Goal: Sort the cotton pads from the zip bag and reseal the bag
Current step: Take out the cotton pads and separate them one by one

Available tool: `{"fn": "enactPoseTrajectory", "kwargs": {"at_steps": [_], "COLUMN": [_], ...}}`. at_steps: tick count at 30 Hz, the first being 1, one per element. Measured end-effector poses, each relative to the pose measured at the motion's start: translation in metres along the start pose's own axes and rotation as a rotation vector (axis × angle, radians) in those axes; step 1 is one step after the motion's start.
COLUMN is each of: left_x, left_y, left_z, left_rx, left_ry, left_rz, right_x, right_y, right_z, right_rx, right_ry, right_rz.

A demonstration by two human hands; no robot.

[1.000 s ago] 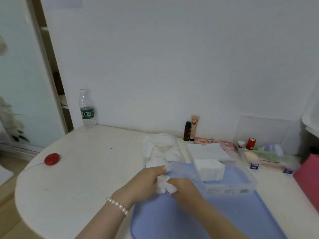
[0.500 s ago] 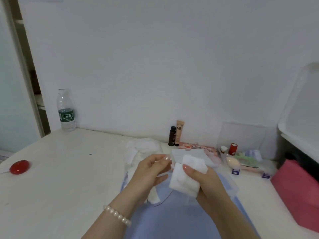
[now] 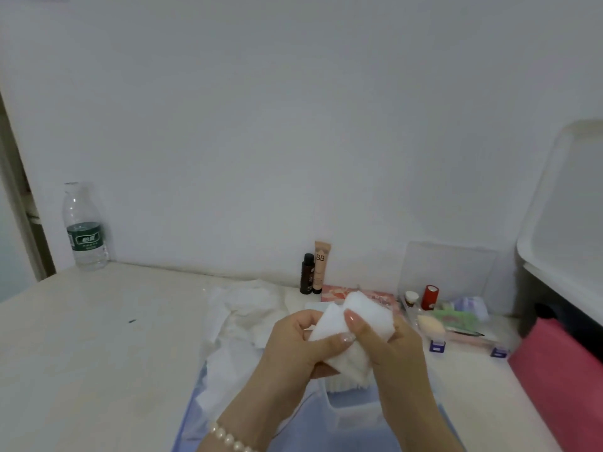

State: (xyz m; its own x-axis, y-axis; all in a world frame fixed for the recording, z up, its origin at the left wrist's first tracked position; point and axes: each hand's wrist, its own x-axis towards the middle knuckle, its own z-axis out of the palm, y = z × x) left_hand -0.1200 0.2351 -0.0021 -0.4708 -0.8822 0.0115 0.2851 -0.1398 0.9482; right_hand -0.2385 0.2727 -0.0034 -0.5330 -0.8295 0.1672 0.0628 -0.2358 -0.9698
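Mid-task, by the look of it. I've got a small stack of cotton pads (image 3: 354,334) up off the bench (image 3: 98,337), held between both hands in front of me, above the clear box (image 3: 352,409) that sits on the blue tray (image 3: 293,429). More pads look stacked in that box just under my hands, edges only visible, so some sorting seems done already. Zip bag (image 3: 248,308) lies crumpled on the bench, left of and behind my hands, mouth looks open, still w/ white stuff inside, can't tell how many pads. So left to do, my guess: square this stack, drop it in the box, get the rest out of the bag, then press the zip shut. Reseal not started.

Hands: left hand (image 3: 300,347) curled round the stack's left side, thumb on top near the front corner, fingers under it. Pearl bracelet (image 3: 228,440) on that wrist. Right hand (image 3: 394,350) wraps the right side, thumb laid over the top, fingers behind the pads and mostly hidden. Both pinching the same stack, palms facing each other, forearms coming up from the bottom edge.

Other stuff: water bottle (image 3: 85,226) far left by the wall, BB tube (image 3: 321,267) and a dark small bottle (image 3: 307,274) behind, tray of cosmetics (image 3: 456,324) right.
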Motion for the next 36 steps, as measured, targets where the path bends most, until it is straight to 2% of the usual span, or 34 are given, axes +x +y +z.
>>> {"fn": "enactPoseTrajectory", "kwargs": {"at_steps": [6,9,13,19,24,28,31,34,36], "left_x": [0.010,0.014,0.022,0.029,0.031,0.034,0.037,0.038,0.040], "left_y": [0.000,-0.003,-0.007,-0.011,-0.008,0.000,0.000,-0.002,-0.004], "left_z": [0.012,0.019,0.021,0.014,0.005,0.006,0.012,0.018,0.020], "left_rx": [-0.243,-0.368,-0.397,-0.444,-0.438,-0.412,-0.397,-0.418,-0.432], "left_ry": [-0.078,-0.085,-0.027,0.153,0.249,0.228,0.201,0.153,0.143], "left_rz": [-0.018,-0.051,-0.042,0.022,0.079,0.136,0.165,0.145,0.113], "right_x": [0.013,0.017,0.025,0.040,0.038,0.033,0.033,0.033,0.033], "right_y": [0.002,0.003,0.004,0.000,-0.002,-0.007,-0.005,0.001,0.002], "right_z": [-0.001,0.000,-0.005,-0.022,-0.023,-0.015,-0.010,-0.007,-0.010], "right_rx": [0.238,0.351,0.409,0.523,0.404,0.303,0.139,0.037,0.060], "right_ry": [0.034,-0.005,-0.025,0.065,0.062,-0.041,-0.105,-0.048,0.018], "right_rz": [0.003,0.012,0.030,0.034,0.073,0.133,0.188,0.089,0.037]}}
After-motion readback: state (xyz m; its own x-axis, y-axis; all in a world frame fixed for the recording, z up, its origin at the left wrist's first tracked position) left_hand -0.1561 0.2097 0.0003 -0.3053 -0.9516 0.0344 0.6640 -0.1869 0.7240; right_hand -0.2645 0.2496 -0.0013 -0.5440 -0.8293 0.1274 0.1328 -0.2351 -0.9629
